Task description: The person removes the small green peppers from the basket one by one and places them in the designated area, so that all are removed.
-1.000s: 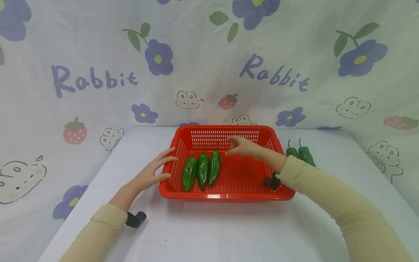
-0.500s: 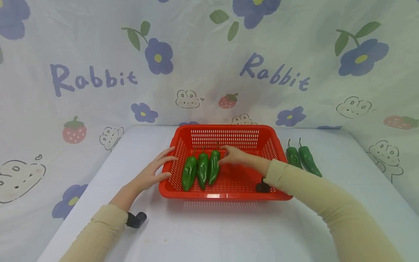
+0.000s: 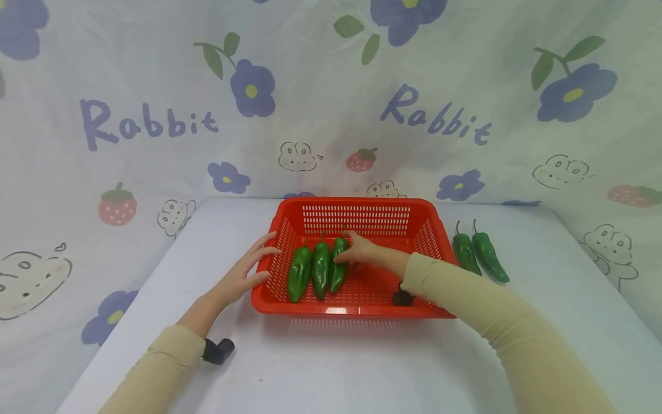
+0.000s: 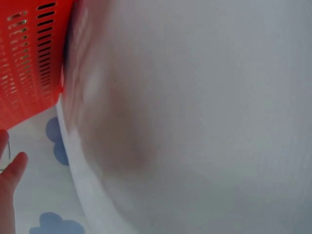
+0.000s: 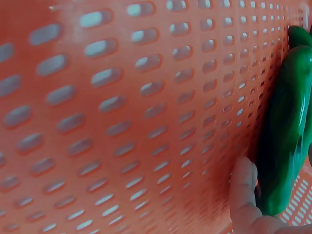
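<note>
Three glossy green peppers lie side by side at the left in the red plastic basket (image 3: pixel 310 309): a left one (image 3: pixel 299 275), a middle one (image 3: pixel 320 270) and a right one (image 3: pixel 337 277). My right hand (image 3: pixel 363 251) reaches over the basket's right wall, thumb and fingers around the upper part of the right pepper. In the right wrist view a digit presses close beside this pepper (image 5: pixel 285 131), near its end. At the basket's left rim my left hand (image 3: pixel 240 277) rests with spread, fairly straight fingers; two of its fingertips (image 4: pixel 15 168) show beside the basket in the left wrist view.
Two more green peppers, one nearer the basket (image 3: pixel 465 252) and one farther right (image 3: pixel 490 257), lie on the white table (image 3: pixel 310 374). A printed cloth (image 3: pixel 310 86) hangs behind. Dark wrist cameras stick out below both wrists.
My right hand has moved left across the basket and down onto the right pepper, its fingers closing around it. My left hand has stayed at the rim.
</note>
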Tool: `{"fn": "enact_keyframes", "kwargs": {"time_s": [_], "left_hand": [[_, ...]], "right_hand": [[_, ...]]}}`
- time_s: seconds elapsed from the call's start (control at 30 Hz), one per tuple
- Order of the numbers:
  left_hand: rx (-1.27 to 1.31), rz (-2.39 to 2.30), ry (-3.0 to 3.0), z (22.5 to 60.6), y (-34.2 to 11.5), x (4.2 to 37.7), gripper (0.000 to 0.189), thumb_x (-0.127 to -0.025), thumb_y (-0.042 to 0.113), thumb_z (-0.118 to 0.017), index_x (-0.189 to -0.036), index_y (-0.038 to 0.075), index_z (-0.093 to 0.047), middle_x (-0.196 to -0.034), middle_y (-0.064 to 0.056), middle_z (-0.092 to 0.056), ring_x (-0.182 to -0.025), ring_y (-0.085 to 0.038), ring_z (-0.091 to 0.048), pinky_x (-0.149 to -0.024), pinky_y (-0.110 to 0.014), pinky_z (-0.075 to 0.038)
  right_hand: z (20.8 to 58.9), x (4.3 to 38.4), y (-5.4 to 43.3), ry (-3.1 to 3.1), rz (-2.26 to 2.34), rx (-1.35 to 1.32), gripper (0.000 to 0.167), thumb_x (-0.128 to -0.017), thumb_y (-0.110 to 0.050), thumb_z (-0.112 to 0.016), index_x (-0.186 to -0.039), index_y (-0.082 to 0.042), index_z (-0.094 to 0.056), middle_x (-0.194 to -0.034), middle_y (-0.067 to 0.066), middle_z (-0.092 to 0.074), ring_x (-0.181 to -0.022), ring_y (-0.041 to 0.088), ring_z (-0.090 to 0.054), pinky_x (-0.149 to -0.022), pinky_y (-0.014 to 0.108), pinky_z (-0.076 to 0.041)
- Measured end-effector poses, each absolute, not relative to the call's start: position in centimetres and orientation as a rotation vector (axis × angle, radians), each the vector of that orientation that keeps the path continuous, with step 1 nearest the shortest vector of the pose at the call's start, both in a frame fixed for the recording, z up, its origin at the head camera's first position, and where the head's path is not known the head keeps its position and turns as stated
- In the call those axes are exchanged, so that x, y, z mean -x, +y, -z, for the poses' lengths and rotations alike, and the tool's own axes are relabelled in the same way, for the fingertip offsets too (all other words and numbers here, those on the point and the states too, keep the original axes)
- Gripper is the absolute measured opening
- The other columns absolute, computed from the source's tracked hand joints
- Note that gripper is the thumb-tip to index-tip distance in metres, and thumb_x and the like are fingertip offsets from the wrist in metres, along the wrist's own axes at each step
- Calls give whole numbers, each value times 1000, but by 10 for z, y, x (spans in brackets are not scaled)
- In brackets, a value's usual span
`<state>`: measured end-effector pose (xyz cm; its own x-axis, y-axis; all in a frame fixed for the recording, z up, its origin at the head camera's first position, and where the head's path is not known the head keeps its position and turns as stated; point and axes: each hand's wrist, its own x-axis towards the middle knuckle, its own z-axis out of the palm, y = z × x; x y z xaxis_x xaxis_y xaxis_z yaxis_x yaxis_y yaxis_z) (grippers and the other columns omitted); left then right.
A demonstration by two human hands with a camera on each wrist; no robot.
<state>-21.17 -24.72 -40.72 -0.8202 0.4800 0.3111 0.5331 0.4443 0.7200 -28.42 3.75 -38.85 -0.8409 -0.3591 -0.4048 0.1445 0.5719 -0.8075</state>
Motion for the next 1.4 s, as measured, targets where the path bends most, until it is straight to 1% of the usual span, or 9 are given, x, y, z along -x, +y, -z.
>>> {"fn": "enact_keyframes", "kwargs": {"time_s": [0.13,0.23,0.4,0.57,0.77,0.9,1.07,1.17,1.4], "left_hand": [[914,1339,-2621,407,-246,211,41,-84,13,-54,-124,7,-49,-150,-11,-21,-137,-37,-15,-96,-67,-27],[908,1345,-2626,407,-246,212,40,-84,14,-54,-124,8,-49,-150,-10,-21,-136,-37,-16,-96,-66,-29],[912,1353,-2615,407,-247,212,40,-84,12,-53,-123,6,-49,-150,-10,-21,-136,-37,-16,-96,-67,-26],[921,1355,-2605,407,-247,212,39,-84,11,-54,-122,5,-49,-150,-11,-21,-136,-37,-16,-97,-68,-24],[931,1363,-2595,408,-247,212,40,-84,11,-53,-122,4,-49,-149,-11,-21,-136,-37,-16,-97,-68,-24],[926,1365,-2594,409,-247,212,40,-83,11,-53,-123,6,-49,-149,-11,-21,-136,-36,-16,-96,-68,-25],[916,1365,-2598,410,-247,213,40,-84,11,-52,-123,7,-49,-150,-10,-21,-137,-36,-16,-96,-67,-28],[919,1369,-2595,410,-246,214,40,-84,11,-52,-123,6,-49,-150,-10,-20,-137,-36,-15,-95,-66,-29],[921,1381,-2581,410,-246,213,40,-84,10,-51,-123,4,-49,-150,-10,-20,-136,-37,-15,-97,-67,-26]], "right_hand": [[390,284,34,2258,1257,174,76,-79,-8,-67,-142,-7,-23,-127,22,-43,-87,26,-59,-71,35,-53],[390,283,34,2260,1261,172,74,-79,-5,-66,-141,-7,-25,-124,22,-45,-89,28,-59,-69,35,-54],[391,284,32,2216,1311,158,73,-79,-1,-65,-140,-7,-25,-124,23,-44,-83,28,-61,-66,37,-55],[394,285,31,2168,1347,169,74,-80,1,-64,-142,-11,-27,-126,23,-44,-77,26,-62,-64,38,-55],[396,286,33,2155,1373,180,72,-79,4,-64,-141,-14,-31,-123,24,-45,-77,27,-63,-60,36,-56],[397,287,35,2133,1398,182,73,-78,7,-63,-141,-14,-31,-124,27,-43,-76,32,-64,-59,35,-56],[397,287,38,2108,1410,185,72,-78,9,-62,-140,-12,-31,-121,28,-45,-76,32,-65,-60,35,-56],[398,288,38,2109,1403,178,69,-79,8,-62,-138,-11,-32,-121,27,-45,-76,32,-65,-60,35,-56],[399,287,37,2102,1413,171,64,-82,-2,-64,-136,-10,-32,-116,23,-49,-69,25,-64,-60,33,-56]]}}
